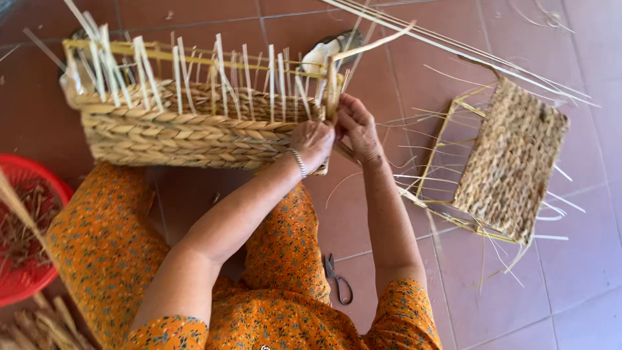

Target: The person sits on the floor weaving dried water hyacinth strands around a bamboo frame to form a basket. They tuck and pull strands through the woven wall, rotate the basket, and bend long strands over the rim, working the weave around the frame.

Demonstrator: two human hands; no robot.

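Note:
A half-woven straw basket (181, 133) on a yellow frame stands on the tile floor in front of my knees, pale upright strips sticking out of its top. My left hand (312, 144), a bracelet on its wrist, presses against the basket's right end, fingers curled on the woven braid. My right hand (355, 126) is right beside it, pinching a straw strand (372, 44) at the basket's corner post. Both hands touch each other at that corner.
A second woven basket piece (512, 159) on a frame lies to the right with loose strips around it. Scissors (337, 279) rest on the floor by my right elbow. A red plastic basket (29, 233) with dried material sits at the left. Long straw strips (466, 55) cross the top right.

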